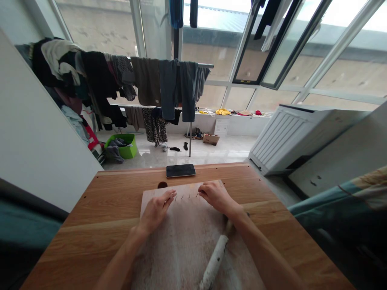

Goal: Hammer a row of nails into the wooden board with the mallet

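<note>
A pale wooden board (181, 233) lies on the table, with a row of several thin nails (189, 196) standing up near its far edge. My left hand (155, 209) rests over the left end of that row, thumb and fingers drawn together; what they hold, if anything, is too small to make out. At the right end, the curled fingertips of my right hand (215, 196) pinch a nail (197, 195). Beneath my right forearm lies a hammer (215, 259) with a white-wrapped handle, its head end partly hidden by the arm.
A dark phone (180, 170) lies at the far edge of the wooden table (102, 213). Just behind the board sits a small round brown object (162, 185). Beyond the table are a laden clothes rack (190, 137), a green basket (128, 147) and a white cabinet (281, 137).
</note>
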A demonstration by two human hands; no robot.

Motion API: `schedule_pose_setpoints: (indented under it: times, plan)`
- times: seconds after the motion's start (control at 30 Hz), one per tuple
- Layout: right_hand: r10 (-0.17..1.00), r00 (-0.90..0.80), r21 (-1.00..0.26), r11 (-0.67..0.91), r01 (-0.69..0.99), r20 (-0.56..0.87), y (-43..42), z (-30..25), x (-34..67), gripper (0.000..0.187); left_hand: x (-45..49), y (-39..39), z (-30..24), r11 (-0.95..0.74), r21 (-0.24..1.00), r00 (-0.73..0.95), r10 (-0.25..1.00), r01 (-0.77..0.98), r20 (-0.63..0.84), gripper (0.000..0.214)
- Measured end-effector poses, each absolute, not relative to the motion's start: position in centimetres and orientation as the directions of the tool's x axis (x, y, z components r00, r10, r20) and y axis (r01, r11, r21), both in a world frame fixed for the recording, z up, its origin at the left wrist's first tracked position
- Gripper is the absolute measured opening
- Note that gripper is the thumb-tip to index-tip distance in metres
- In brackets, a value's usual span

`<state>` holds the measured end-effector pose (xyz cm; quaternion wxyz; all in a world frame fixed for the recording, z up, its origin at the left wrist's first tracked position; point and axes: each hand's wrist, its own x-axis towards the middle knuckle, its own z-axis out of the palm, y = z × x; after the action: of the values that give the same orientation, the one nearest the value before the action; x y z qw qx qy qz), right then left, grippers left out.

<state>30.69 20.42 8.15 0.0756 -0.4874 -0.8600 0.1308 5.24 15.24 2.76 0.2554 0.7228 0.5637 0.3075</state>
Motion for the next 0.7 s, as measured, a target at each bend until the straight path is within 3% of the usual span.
schedule_pose_setpoints:
  times: [0.13,0.3,0.47,0.7]
  plan:
    - [0.836,-0.548,-0.296,0.517,0.804,-0.028,20.3,8.1,29.8,0.022,6.8,15.7,2.9,-0.195,0.677,0.188,0.979,0.71,0.084,0.035]
    - [0.834,-0.552,-0.338,0.525,0.781,0.018,20.1,8.5,29.4,0.025,7.8,16.1,2.9,-0.22,0.722,0.18,0.975,0.655,0.133,0.035]
    - [0.795,-0.606,-0.399,0.558,0.727,0.007,20.3,7.6,27.6,0.021,9.1,16.8,3.1,-0.222,0.657,0.231,0.97,0.72,0.075,0.035]
    - [0.782,-0.62,-0.477,0.569,0.67,0.062,18.3,8.7,27.9,0.022,9.0,14.9,4.7,-0.257,0.82,0.248,0.958,0.512,0.146,0.038]
